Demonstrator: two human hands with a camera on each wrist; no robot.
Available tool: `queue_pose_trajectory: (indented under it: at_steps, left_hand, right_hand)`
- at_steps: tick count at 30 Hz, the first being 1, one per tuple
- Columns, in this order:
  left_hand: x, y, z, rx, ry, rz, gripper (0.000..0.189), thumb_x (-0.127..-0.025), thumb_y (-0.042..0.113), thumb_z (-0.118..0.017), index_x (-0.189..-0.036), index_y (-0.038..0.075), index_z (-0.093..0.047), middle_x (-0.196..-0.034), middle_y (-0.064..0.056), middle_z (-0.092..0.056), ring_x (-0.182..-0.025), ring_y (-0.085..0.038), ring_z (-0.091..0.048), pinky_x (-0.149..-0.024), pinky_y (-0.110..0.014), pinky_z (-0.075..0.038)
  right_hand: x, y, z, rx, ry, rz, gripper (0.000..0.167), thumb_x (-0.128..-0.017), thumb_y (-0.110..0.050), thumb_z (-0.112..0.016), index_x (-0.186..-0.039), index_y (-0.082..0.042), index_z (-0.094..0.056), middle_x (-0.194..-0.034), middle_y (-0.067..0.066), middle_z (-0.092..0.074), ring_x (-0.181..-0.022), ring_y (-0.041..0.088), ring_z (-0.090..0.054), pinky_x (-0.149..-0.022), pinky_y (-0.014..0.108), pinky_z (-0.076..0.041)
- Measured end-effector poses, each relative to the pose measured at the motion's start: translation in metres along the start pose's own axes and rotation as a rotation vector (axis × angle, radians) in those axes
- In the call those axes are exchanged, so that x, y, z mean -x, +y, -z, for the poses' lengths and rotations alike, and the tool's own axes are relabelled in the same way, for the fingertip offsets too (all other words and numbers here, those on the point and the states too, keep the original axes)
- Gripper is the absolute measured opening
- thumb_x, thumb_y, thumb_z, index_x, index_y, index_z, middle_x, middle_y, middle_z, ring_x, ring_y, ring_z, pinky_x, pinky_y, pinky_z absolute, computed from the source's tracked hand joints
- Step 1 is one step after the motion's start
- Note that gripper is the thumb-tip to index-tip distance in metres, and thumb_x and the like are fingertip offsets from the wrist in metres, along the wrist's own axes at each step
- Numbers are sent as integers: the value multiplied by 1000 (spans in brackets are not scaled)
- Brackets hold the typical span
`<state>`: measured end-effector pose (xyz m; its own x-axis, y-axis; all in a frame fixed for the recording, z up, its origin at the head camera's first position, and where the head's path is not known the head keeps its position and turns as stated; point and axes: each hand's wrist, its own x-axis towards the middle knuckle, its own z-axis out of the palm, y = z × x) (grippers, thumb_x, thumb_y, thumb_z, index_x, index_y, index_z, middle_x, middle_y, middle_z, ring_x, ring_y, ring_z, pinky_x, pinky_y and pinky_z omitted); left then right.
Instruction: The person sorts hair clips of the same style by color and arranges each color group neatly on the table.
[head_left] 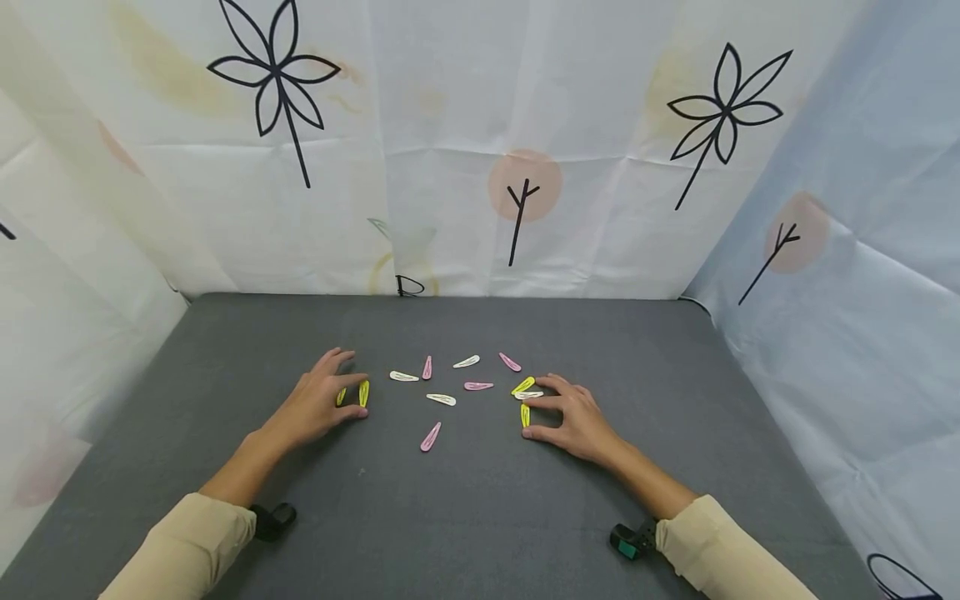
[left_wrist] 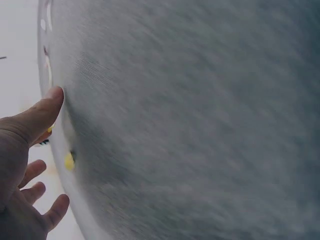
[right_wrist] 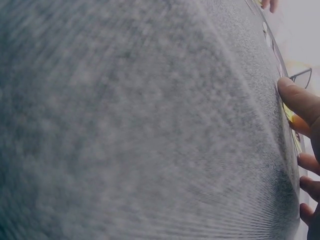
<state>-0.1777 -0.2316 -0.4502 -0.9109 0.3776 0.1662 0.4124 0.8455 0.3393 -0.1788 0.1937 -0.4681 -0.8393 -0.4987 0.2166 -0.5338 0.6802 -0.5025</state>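
My left hand point(head_left: 318, 400) holds a yellow snap hair clip point(head_left: 363, 393) end to end between thumb and index finger, at the left of the scattered clips. A second yellow hair clip point(head_left: 341, 396) lies partly hidden behind that hand. On the right, thumb and index finger of my right hand point(head_left: 573, 421) pinch another yellow hair clip point(head_left: 525, 415) by its ends, low at the table. Just beyond its index finger lie a white hair clip point(head_left: 528, 395) and a yellow one point(head_left: 522, 385). In the left wrist view, the thumb point(left_wrist: 47, 107) hides most of the held clip.
Between the hands, pink clips point(head_left: 431, 437) and white clips point(head_left: 441, 400) lie scattered on the grey table point(head_left: 450, 517). A patterned white cloth point(head_left: 450, 125) stands behind the table and along both sides.
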Motion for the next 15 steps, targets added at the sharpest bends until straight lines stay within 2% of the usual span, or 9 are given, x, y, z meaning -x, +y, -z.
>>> queue_pose_trajectory:
  at_steps: [4, 10, 15]
  left_hand:
    - [4, -6, 2, -8, -14, 28, 51, -81, 25, -84, -124, 2, -69, -147, -27, -42, -141, -48, -26, -93, -77, -32]
    - [3, -11, 4, 8, -35, 60, 53, -82, 25, -82, -127, 1, -66, -148, -28, -40, -142, -49, -24, -94, -79, -28]
    - [1, -16, 5, 15, -45, 84, 54, -82, 26, -82, -128, 2, -66, -147, -28, -41, -142, -49, -24, -93, -78, -29]
  right_hand:
    - [0, -1, 1, 0, -9, -2, 48, -79, -36, -84, -121, -14, -74, -141, 16, -54, -140, 40, -39, -107, 62, -28]
    - [0, -2, 2, -6, 0, 12, 47, -79, -34, -84, -120, -13, -74, -139, 17, -55, -138, 41, -40, -105, 64, -29]
    - [0, -2, 2, -6, -7, -4, 47, -79, -35, -84, -120, -14, -74, -140, 16, -54, -139, 39, -39, -107, 62, -28]
